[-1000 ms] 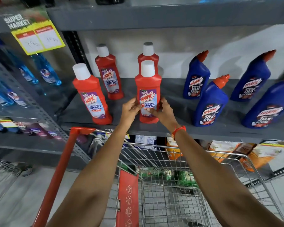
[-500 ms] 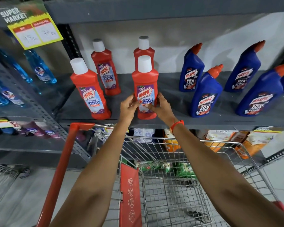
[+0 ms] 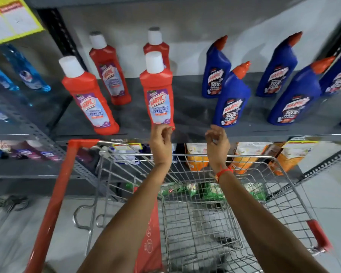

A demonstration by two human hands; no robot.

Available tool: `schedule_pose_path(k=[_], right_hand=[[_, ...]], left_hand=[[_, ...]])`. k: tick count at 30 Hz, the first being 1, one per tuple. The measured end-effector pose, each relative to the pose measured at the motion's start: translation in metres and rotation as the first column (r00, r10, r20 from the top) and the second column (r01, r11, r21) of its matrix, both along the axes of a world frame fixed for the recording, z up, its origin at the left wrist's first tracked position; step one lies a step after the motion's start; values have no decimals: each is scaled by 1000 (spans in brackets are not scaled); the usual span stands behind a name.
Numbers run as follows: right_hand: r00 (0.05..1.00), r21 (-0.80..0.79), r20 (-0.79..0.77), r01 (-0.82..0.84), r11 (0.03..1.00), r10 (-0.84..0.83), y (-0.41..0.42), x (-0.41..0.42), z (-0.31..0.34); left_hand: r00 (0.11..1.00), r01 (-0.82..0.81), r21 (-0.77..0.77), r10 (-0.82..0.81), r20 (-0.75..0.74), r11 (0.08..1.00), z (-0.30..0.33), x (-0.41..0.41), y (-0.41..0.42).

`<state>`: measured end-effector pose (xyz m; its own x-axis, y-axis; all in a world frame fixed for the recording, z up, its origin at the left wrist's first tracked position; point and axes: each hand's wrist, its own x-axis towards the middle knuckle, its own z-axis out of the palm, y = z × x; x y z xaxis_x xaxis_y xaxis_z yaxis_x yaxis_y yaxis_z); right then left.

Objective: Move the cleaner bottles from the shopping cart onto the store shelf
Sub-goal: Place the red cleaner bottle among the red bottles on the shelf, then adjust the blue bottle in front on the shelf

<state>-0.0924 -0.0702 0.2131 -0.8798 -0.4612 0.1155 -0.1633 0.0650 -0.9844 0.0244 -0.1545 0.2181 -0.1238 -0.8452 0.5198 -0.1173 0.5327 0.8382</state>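
A red Harpic cleaner bottle [image 3: 159,91] with a white cap stands upright at the front of the grey shelf [image 3: 187,119]. My left hand [image 3: 160,143] is just below its base, fingertips at the bottle's bottom edge, not wrapped around it. My right hand [image 3: 217,143] hangs apart to the right, fingers loosely curled and holding nothing. Three more red bottles stand on the shelf: front left [image 3: 89,99], back left [image 3: 110,71] and back middle [image 3: 156,46]. The wire shopping cart [image 3: 244,157] is below my arms; I see no bottles in its basket.
Several blue Harpic bottles [image 3: 232,99] stand on the shelf's right half. The cart's red handle bar [image 3: 53,203] runs down the left. Orange packs [image 3: 197,160] fill the lower shelf behind the cart, and green packets [image 3: 211,192] show through its mesh. A yellow price sign [image 3: 12,18] hangs top left.
Both hands held the front middle red bottle on the shelf. They have let go and dropped back below the shelf edge, the right hand moving off to the right.
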Motion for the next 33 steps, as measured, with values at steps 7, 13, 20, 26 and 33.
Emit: schedule_pose_path(k=[7, 13, 20, 26, 33], right_hand=[[987, -100, 80, 150, 984, -143, 20, -78, 17], [936, 191, -26, -340, 921, 351, 3, -143, 32], [897, 277, -6, -424, 862, 443, 6, -158, 40], [909, 258, -34, -394, 882, 416, 9, -151, 42], [910, 270, -12, -396, 878, 414, 14, -144, 42]], left_hand=[[943, 331, 219, -331, -38, 918, 27, -95, 17], [884, 456, 318, -465, -52, 831, 49, -143, 15], [898, 418, 309, -441, 2, 854, 52, -147, 2], [871, 448, 394, -491, 11, 802, 54, -142, -7], [865, 471, 387, -502, -24, 793, 56, -134, 1]])
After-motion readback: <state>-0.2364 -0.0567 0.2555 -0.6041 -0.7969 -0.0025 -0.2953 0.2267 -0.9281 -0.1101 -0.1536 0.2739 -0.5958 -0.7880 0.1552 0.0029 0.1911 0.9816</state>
